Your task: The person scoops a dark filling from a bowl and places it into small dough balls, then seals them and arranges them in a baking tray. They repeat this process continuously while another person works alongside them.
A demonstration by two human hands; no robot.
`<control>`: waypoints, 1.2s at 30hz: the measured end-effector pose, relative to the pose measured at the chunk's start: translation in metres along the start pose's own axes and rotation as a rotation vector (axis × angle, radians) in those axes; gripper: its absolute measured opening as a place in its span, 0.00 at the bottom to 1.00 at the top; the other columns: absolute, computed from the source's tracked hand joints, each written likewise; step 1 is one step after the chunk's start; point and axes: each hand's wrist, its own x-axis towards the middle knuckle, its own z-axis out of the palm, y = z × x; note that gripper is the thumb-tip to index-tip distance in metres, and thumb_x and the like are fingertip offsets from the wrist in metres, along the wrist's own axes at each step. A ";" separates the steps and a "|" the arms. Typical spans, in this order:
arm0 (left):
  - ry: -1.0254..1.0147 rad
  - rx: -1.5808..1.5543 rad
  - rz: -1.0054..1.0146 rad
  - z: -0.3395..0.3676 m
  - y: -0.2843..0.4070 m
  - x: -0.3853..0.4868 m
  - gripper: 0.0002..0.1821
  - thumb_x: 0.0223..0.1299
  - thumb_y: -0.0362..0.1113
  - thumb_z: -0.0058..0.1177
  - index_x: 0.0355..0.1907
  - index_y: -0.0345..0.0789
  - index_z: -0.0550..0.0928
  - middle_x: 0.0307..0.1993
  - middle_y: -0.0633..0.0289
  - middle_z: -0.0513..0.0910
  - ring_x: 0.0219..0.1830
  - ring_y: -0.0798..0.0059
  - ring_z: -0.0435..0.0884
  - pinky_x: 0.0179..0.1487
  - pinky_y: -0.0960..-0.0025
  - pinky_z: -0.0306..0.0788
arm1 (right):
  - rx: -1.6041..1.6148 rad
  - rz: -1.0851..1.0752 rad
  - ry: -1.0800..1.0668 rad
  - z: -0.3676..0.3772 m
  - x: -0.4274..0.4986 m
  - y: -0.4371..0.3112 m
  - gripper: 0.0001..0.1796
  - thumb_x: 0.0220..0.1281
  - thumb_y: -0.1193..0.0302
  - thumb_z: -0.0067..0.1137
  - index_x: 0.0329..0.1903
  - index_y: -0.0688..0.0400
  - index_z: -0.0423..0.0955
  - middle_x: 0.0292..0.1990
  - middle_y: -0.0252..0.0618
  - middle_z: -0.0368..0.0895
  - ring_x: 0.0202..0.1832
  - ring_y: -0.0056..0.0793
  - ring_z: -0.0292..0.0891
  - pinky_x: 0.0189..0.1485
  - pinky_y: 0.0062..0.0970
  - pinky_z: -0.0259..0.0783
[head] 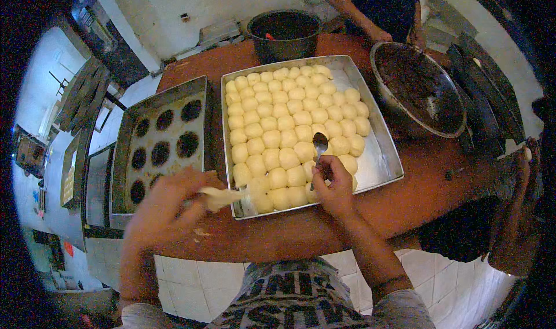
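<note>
A large square metal tray [382,164] holds many rows of round pale dough balls [280,123], packed side by side. My right hand [334,181] grips a metal spoon [320,143] over the tray's near right part, with the spoon's bowl pointing away from me. At the tray's near left corner, my left hand [182,203] is blurred and holds a stretched piece of pale dough [219,199] between its fingers. The dough's far end reaches the tray's edge.
Left of the tray lies a metal pan [167,168] with dark round hollows. A dark pot [284,38] stands behind it. To the right, a large bowl [419,90] holds a dark mass, with a co-worker [378,12] behind. Another person's arm shows at the right edge.
</note>
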 end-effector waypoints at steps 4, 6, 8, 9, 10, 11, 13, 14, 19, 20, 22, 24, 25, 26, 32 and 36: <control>0.652 -0.320 0.192 -0.026 0.049 -0.017 0.18 0.47 0.45 0.54 0.37 0.33 0.77 0.38 0.53 0.77 0.39 0.64 0.75 0.48 0.66 0.68 | -0.045 -0.099 -0.005 -0.007 0.004 -0.007 0.12 0.58 0.76 0.55 0.45 0.63 0.70 0.31 0.35 0.76 0.31 0.20 0.73 0.37 0.21 0.71; 0.742 -0.360 0.215 -0.023 0.051 -0.023 0.22 0.47 0.49 0.57 0.37 0.33 0.76 0.41 0.52 0.76 0.40 0.66 0.75 0.45 0.67 0.69 | 0.144 0.143 -0.147 -0.014 0.008 -0.017 0.13 0.58 0.75 0.56 0.46 0.62 0.70 0.34 0.34 0.77 0.36 0.19 0.73 0.42 0.22 0.71; 0.629 -0.282 0.121 -0.025 0.031 -0.021 0.24 0.50 0.53 0.57 0.40 0.33 0.75 0.45 0.51 0.75 0.41 0.66 0.75 0.44 0.68 0.69 | 0.354 0.188 -0.223 -0.048 0.020 -0.024 0.13 0.61 0.72 0.55 0.47 0.62 0.71 0.38 0.36 0.79 0.40 0.23 0.75 0.47 0.25 0.71; 0.577 -0.226 0.057 -0.026 0.018 -0.025 0.26 0.52 0.54 0.57 0.41 0.33 0.74 0.47 0.50 0.74 0.41 0.66 0.76 0.44 0.69 0.69 | 0.404 0.248 -0.276 -0.065 0.027 -0.029 0.14 0.62 0.70 0.55 0.49 0.62 0.71 0.40 0.38 0.80 0.42 0.27 0.77 0.48 0.28 0.72; 0.746 -0.426 -0.048 -0.012 0.000 -0.023 0.22 0.55 0.50 0.55 0.43 0.33 0.73 0.47 0.51 0.75 0.42 0.65 0.76 0.45 0.67 0.70 | 0.328 0.129 -0.184 -0.086 0.040 -0.031 0.14 0.62 0.72 0.55 0.49 0.63 0.71 0.39 0.37 0.80 0.41 0.25 0.76 0.47 0.26 0.72; 0.903 -0.633 -0.160 0.002 -0.020 -0.015 0.19 0.59 0.45 0.53 0.45 0.33 0.73 0.47 0.52 0.75 0.42 0.65 0.76 0.45 0.66 0.71 | 0.228 0.087 -0.086 -0.113 0.057 -0.032 0.14 0.62 0.74 0.55 0.49 0.64 0.72 0.37 0.35 0.80 0.41 0.22 0.76 0.45 0.23 0.71; 0.788 -1.079 0.025 0.009 -0.046 -0.007 0.18 0.61 0.39 0.50 0.50 0.31 0.71 0.48 0.53 0.75 0.44 0.65 0.77 0.48 0.64 0.72 | 0.064 -0.063 0.033 -0.176 0.099 -0.031 0.15 0.61 0.74 0.55 0.49 0.65 0.73 0.36 0.38 0.81 0.38 0.26 0.78 0.44 0.25 0.73; 0.710 -1.296 0.120 0.013 -0.052 -0.001 0.18 0.62 0.36 0.49 0.52 0.30 0.71 0.49 0.53 0.74 0.45 0.65 0.77 0.49 0.64 0.72 | -0.064 -0.103 0.142 -0.206 0.121 -0.029 0.17 0.60 0.73 0.56 0.51 0.65 0.73 0.37 0.39 0.81 0.38 0.26 0.78 0.44 0.24 0.73; 0.469 -0.866 -0.289 0.048 -0.006 0.015 0.20 0.66 0.42 0.47 0.55 0.30 0.71 0.48 0.58 0.76 0.47 0.71 0.74 0.50 0.69 0.69 | -1.132 -0.010 0.113 -0.301 0.236 0.002 0.13 0.55 0.71 0.49 0.40 0.59 0.79 0.37 0.49 0.82 0.42 0.50 0.78 0.47 0.43 0.73; 0.423 -0.772 -0.372 0.054 0.006 0.020 0.21 0.67 0.43 0.47 0.55 0.30 0.72 0.48 0.60 0.76 0.47 0.72 0.74 0.50 0.70 0.68 | -1.318 0.161 -0.089 -0.306 0.252 0.014 0.13 0.55 0.70 0.47 0.39 0.60 0.79 0.37 0.50 0.81 0.41 0.51 0.78 0.46 0.44 0.73; 0.442 -0.683 -0.246 0.059 0.023 0.033 0.22 0.67 0.45 0.47 0.55 0.30 0.72 0.47 0.59 0.76 0.47 0.71 0.74 0.50 0.70 0.68 | -1.343 0.098 -0.216 -0.311 0.275 0.042 0.15 0.55 0.68 0.46 0.37 0.61 0.79 0.36 0.53 0.81 0.41 0.52 0.78 0.45 0.45 0.74; 0.468 -0.562 -0.294 0.063 0.029 0.042 0.24 0.67 0.49 0.45 0.53 0.31 0.73 0.46 0.58 0.77 0.47 0.69 0.75 0.50 0.69 0.68 | -1.313 0.091 -0.245 -0.314 0.295 0.069 0.15 0.55 0.67 0.44 0.35 0.62 0.79 0.36 0.54 0.81 0.40 0.52 0.78 0.44 0.45 0.75; 0.495 -0.538 -0.350 0.062 0.027 0.046 0.24 0.67 0.50 0.45 0.53 0.30 0.73 0.46 0.58 0.77 0.47 0.68 0.75 0.50 0.68 0.68 | -1.261 0.097 -0.206 -0.314 0.303 0.082 0.16 0.55 0.67 0.44 0.35 0.62 0.79 0.36 0.55 0.81 0.40 0.52 0.78 0.44 0.45 0.75; 0.523 -0.514 -0.406 0.063 0.024 0.048 0.24 0.67 0.50 0.45 0.53 0.30 0.73 0.47 0.58 0.77 0.47 0.68 0.75 0.50 0.67 0.69 | -1.188 0.098 -0.145 -0.312 0.311 0.093 0.16 0.55 0.67 0.44 0.34 0.63 0.79 0.36 0.55 0.81 0.40 0.51 0.79 0.44 0.45 0.75; 0.604 -0.636 -0.769 0.074 -0.003 0.044 0.24 0.63 0.47 0.52 0.55 0.32 0.72 0.49 0.55 0.75 0.50 0.66 0.73 0.52 0.65 0.68 | -1.314 0.054 -0.283 -0.292 0.350 0.128 0.16 0.56 0.67 0.43 0.35 0.61 0.80 0.38 0.51 0.81 0.41 0.50 0.79 0.44 0.44 0.75; 0.560 -0.666 -0.713 0.084 -0.004 0.040 0.27 0.63 0.47 0.53 0.59 0.35 0.68 0.52 0.55 0.74 0.52 0.66 0.72 0.52 0.65 0.69 | -1.362 0.044 -0.318 -0.278 0.354 0.128 0.15 0.56 0.67 0.44 0.35 0.61 0.80 0.38 0.50 0.82 0.41 0.50 0.79 0.44 0.43 0.75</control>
